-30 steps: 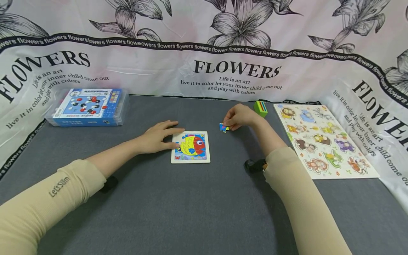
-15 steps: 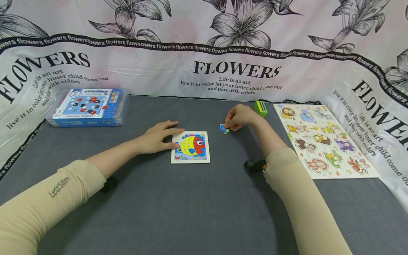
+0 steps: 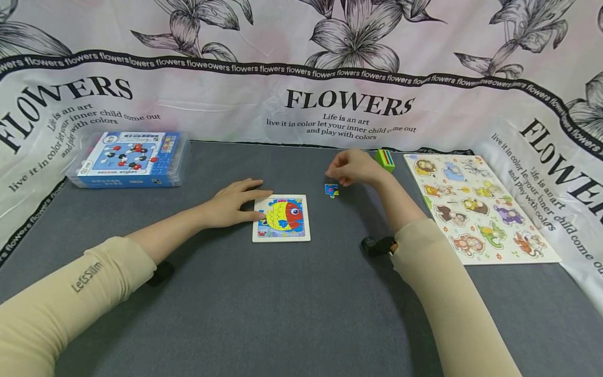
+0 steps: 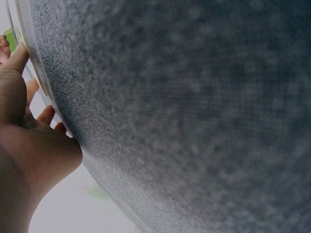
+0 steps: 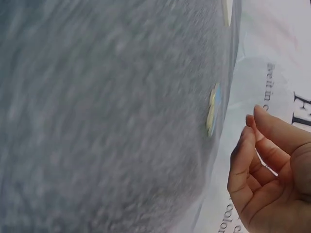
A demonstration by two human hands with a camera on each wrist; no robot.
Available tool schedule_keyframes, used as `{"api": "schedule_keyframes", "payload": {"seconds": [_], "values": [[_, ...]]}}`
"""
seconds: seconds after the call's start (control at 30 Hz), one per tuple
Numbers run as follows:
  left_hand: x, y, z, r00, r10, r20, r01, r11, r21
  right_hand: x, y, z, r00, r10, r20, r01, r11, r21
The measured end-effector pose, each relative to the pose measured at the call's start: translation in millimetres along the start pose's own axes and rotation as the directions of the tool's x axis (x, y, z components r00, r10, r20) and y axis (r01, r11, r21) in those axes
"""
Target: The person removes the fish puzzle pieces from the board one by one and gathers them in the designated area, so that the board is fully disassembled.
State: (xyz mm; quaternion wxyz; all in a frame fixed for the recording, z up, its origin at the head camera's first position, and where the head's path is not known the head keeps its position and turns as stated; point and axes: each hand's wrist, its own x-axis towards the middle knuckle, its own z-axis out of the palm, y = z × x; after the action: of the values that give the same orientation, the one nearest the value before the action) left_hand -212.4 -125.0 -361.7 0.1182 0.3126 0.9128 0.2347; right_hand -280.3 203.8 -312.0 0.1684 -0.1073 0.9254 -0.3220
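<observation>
A white flower-printed sheet (image 3: 344, 119) backs the grey cloth-covered table (image 3: 282, 314). The animal board (image 3: 485, 209) lies right, the clear plastic case (image 3: 127, 159) far left, its contents hidden under a blue label. The left hand (image 3: 231, 204), fingers apart, rests its thumb on the framed fish puzzle (image 3: 281, 217). The right hand (image 3: 355, 167), fingertips drawn close together and holding nothing, is near a striped green block (image 3: 385, 161) and a blue-and-yellow puzzle piece (image 3: 332, 190) on the table, right of the puzzle.
</observation>
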Motion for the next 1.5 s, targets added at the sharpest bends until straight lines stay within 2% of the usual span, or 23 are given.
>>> {"api": "schedule_keyframes", "payload": {"seconds": [0.2,0.67,0.9,1.2,1.3,1.5], "values": [[-0.3,-0.5,0.5,1.000,0.001,-0.001,-0.001,1.000,0.004,1,-17,9.9,0.997,-0.080,-0.009,0.080,0.997,-0.010],[1.5,-1.0,1.1,1.000,0.010,-0.003,-0.010,1.000,0.002,3,-61,45.9,0.975,-0.174,0.139,0.179,0.984,-0.017],[0.8,-1.5,0.9,1.000,0.007,0.000,-0.007,1.000,-0.002,6,-70,58.1,0.953,-0.198,0.231,0.215,0.975,-0.051],[0.7,-0.5,0.1,1.000,-0.004,0.001,0.004,1.000,0.007,9,-72,70.1,0.903,-0.264,0.338,0.310,0.946,-0.091],[1.2,-0.7,0.2,1.000,-0.011,0.004,0.011,1.000,-0.005,10,-71,72.1,0.897,-0.273,0.348,0.325,0.941,-0.098],[2.7,1.3,-0.1,0.999,-0.041,-0.004,0.041,0.997,-0.061,10,-71,74.9,0.898,-0.271,0.346,0.326,0.938,-0.114]]}}
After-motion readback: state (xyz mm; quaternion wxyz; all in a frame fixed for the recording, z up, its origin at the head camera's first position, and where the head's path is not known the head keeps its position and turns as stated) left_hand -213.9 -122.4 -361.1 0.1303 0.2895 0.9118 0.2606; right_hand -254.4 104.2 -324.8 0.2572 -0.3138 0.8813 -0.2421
